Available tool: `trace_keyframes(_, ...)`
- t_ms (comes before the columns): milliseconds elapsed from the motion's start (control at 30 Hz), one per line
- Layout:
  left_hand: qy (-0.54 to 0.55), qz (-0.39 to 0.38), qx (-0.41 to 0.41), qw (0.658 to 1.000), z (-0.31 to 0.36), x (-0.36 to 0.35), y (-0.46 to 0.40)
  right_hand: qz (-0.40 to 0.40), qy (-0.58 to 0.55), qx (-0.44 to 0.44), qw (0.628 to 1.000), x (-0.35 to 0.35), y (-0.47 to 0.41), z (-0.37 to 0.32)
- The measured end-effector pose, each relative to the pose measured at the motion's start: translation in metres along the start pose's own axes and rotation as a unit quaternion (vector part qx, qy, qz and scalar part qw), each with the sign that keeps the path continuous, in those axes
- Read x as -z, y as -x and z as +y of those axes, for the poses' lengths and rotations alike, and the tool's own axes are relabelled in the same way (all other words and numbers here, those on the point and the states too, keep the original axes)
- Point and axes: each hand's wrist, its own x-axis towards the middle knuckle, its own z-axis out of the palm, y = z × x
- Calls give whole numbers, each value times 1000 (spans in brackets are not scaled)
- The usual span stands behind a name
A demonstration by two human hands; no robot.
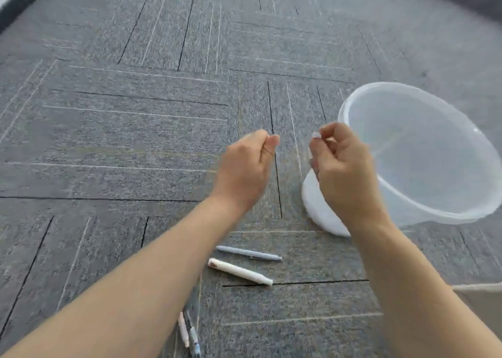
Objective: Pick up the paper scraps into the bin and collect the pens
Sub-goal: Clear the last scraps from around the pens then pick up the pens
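Grey patterned carpet-tile floor (114,140) fills the view, with dark and pale line stripes. Low centre-left, partly under the left forearm, two pens lie side by side on the floor: a short white pen (183,333) and a dark grey-tipped pen (193,336), nearly touching, lower ends running out of view. Left hand (244,167) held up above the floor, fingers curled in, thumb against forefinger; nothing visible in it (blurred, so cannot tell if a tiny scrap is pinched). Below and between the two hands, a slim grey-blue pen (248,253) lies flat, and just beside it, nearer the person, a thicker white marker-style pen (240,272), roughly parallel, not touching. Right hand (342,167) raised, fingers curled, fingertips pinching a small white paper scrap (316,135) just beside the near rim of the translucent white round plastic bin (434,151). The bin stands on the floor at right, open mouth tilted toward the camera; its contents are not discernible.
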Motion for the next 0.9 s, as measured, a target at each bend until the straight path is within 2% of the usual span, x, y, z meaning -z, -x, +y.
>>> trace_keyframes(133,89,10,-67,994,86,-32,-56,117,85,6,989,73,-30,-13)
trace_keyframes(233,124,-25,-89,988,131,-65,-81,146,144,-69,976,114,-43,5)
trace_keyframes(300,130,-91,-82,984,146,-86,-90,130,143,-138,971,131,-43,20)
trace_keyframes(400,59,-261,-16,963,149,-110,-96,92,131,-214,964,144,-36,35)
trace_keyframes(467,76,-292,-1,953,142,-113,-97,86,137,-223,961,147,-33,37)
trace_keyframes(567,210,-213,9,954,135,-101,-92,152,127,-177,964,145,-31,27)
trace_keyframes(633,210,-118,-22,970,127,-84,-87,188,81,-107,973,132,-30,7)
trace_keyframes(667,194,-75,-45,977,120,-74,-85,181,46,-69,980,122,-28,-5)
trace_keyframes(733,163,-3,-61,985,95,-56,-80,124,-19,-4,992,95,-22,-27)
trace_keyframes(800,107,51,-20,993,54,-39,-68,31,-69,29,997,59,-12,-35)
trace_keyframes(833,65,66,17,996,30,-31,-55,-16,-69,32,997,38,-5,-33)
trace_keyframes(900,-39,49,96,993,-22,-15,-16,-119,3,29,992,-6,10,-9)
